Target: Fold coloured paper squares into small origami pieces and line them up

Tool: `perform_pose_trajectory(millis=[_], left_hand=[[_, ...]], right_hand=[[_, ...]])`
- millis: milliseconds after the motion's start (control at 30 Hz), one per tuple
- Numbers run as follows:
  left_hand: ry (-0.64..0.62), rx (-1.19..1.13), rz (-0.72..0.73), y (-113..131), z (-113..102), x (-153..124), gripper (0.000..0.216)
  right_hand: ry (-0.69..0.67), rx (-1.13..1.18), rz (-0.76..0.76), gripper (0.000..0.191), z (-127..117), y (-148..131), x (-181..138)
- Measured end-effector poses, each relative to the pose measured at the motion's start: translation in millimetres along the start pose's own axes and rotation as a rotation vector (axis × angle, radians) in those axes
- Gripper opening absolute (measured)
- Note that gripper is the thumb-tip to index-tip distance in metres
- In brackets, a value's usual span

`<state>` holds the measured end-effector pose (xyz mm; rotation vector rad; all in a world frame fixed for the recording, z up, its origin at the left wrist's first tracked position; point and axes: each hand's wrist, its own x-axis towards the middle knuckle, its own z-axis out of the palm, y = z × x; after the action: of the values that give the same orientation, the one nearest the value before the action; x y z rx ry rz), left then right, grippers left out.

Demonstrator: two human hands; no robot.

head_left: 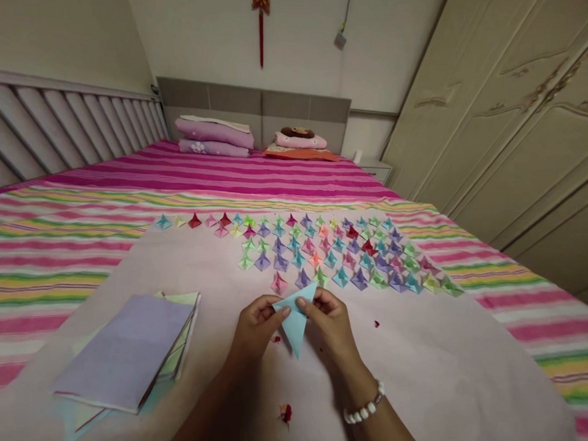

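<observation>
A light blue sheet of origami paper [295, 326], folded into a triangle with one point hanging down, is held up above the white sheet. My left hand [257, 326] pinches its left corner between thumb and fingers. On the other side my right hand [332, 318], with a white beaded bracelet at the wrist, grips the upper right part, thumb in front. Just beyond both hands stand rows of small folded paper pieces [341, 276] in many colours. The nearest of them is a pink folded piece [279, 283].
A stack of coloured paper [127, 346] lies at the left. Small red scraps [285, 412] are scattered near my forearms. The large white sheet [443, 376] covers part of a striped bed [43, 261]. Folded bedding [216, 136] sits by the headboard; a wardrobe [503, 112] stands right.
</observation>
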<state>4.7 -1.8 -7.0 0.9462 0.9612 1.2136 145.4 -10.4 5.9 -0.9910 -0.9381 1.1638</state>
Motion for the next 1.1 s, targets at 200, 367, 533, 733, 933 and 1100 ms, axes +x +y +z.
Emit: perform_pose_trajectory(millis=[200,367,533,733,933,1100], left_hand=[[-0.057,0.026,-0.063,2,0,-1,0.040],[-0.073,0.090,-0.079,0,2,-2,0.043],[-0.122,0.164,-0.051,-3,1,-2,0.041],[-0.057,0.150,-0.030,2,6,-6,0.041],[0.031,0.097,0.035,4,3,-5,0.039],[0.075,0.150,0.089,2,1,-5,0.037]], right_hand=[[0.073,0.070,-0.040,0.050,0,-1,2],[0.036,0.035,0.043,0.028,2,1,-2],[0.134,0.089,0.037,0.028,1,2,-2],[0.104,0.172,0.079,0.030,3,-5,-3],[-0.141,0.173,0.159,0.035,11,0,-12],[-0.088,0.137,0.177,0.023,10,9,-11]])
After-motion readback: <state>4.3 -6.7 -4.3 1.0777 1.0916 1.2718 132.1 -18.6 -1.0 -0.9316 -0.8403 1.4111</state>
